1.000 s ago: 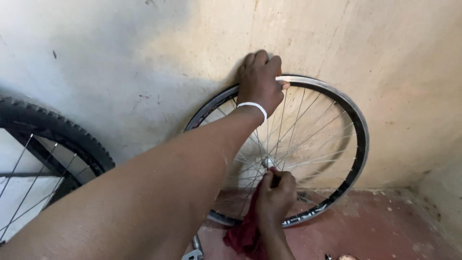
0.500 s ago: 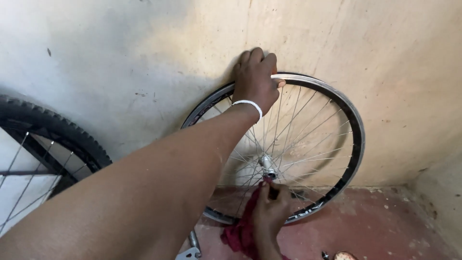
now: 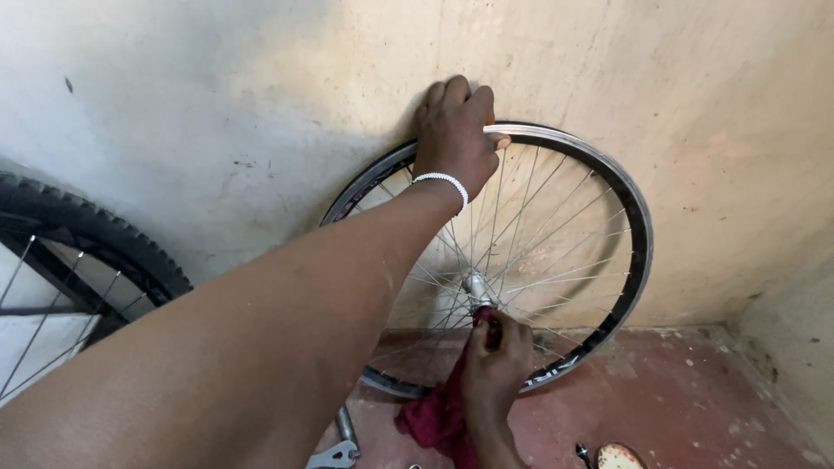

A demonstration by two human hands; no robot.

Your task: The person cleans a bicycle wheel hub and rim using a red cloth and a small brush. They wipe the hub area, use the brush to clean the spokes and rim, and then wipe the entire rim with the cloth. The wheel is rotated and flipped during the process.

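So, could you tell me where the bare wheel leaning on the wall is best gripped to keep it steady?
Grip the bare wheel at the top of its rim, coming from above, as the left hand does. It stands upright against the wall, so the top arc is exposed and holds it from rolling, while the right hand works the red rag at the hub.

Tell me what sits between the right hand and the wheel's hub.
Only the red rag. The right hand presses a fold of it against the hub, with the rest hanging below the wrist. Spokes surround the hub but do not block the hand. The left hand grips the rim on top.
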